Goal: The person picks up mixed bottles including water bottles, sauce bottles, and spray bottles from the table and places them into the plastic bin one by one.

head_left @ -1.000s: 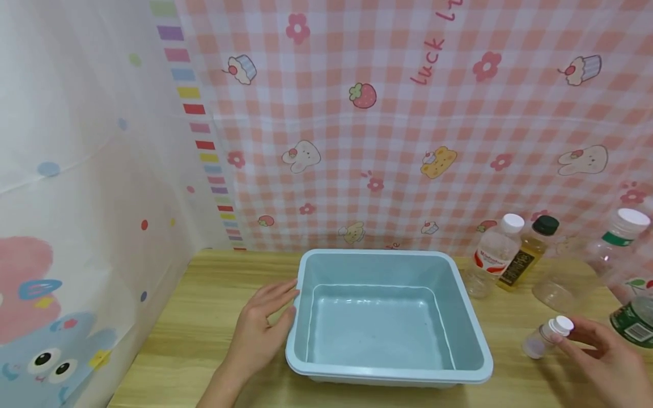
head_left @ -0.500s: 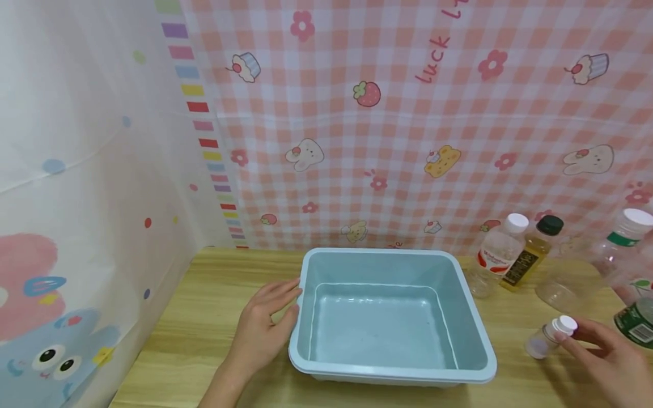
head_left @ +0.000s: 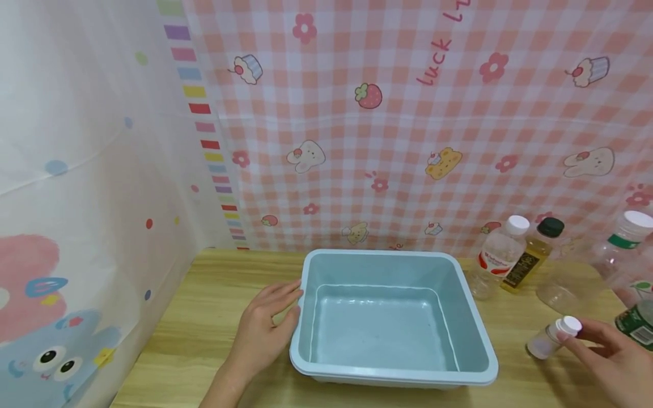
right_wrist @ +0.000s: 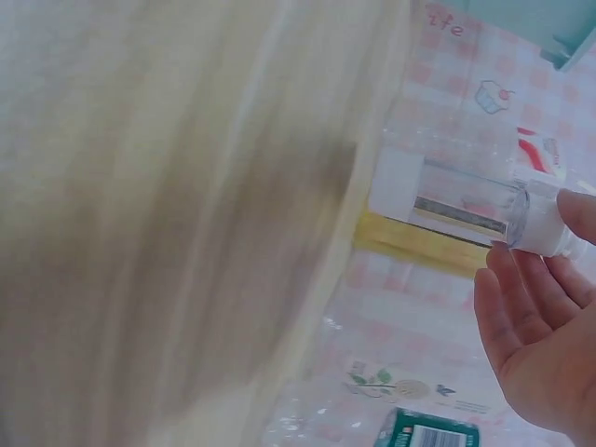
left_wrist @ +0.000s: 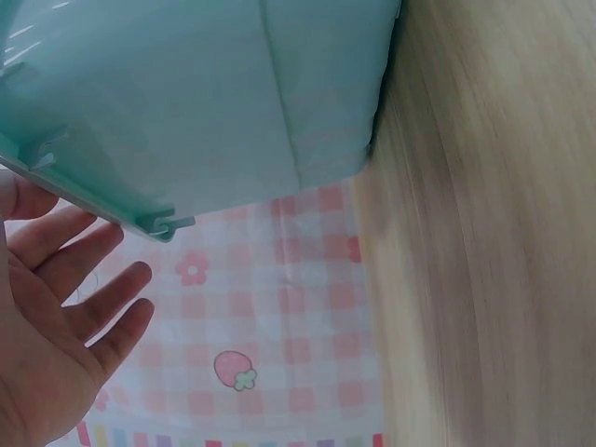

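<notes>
My left hand (head_left: 267,327) lies against the left rim of a pale blue plastic basin (head_left: 393,375), its fingers extended and touching the edge. In the left wrist view, the fingertips meet the underside of the basin's rim (left_wrist: 88,207). Over on the right, my right hand (head_left: 609,354) pinches a small clear bottle (head_left: 543,343) by its white cap (head_left: 568,325). The right wrist view shows the thumb on one side of the cap and fingers on the other. Whitish matter is visible in the bottle's lower end. I cannot tell whether its base touches the table.
Behind the small bottle stand a clear bottle with a red-and-white label (head_left: 497,258), a yellow bottle with a dark cap (head_left: 530,258) and a large clear bottle (head_left: 586,272). A green-labelled container (head_left: 637,323) sits at the far right. Checked cloth (head_left: 331,124) hangs behind the wooden table (head_left: 204,306).
The head view has shifted slightly, so everything appears a little farther right. Both hands keep their places, one at the basin rim, the other on the small bottle's cap.
</notes>
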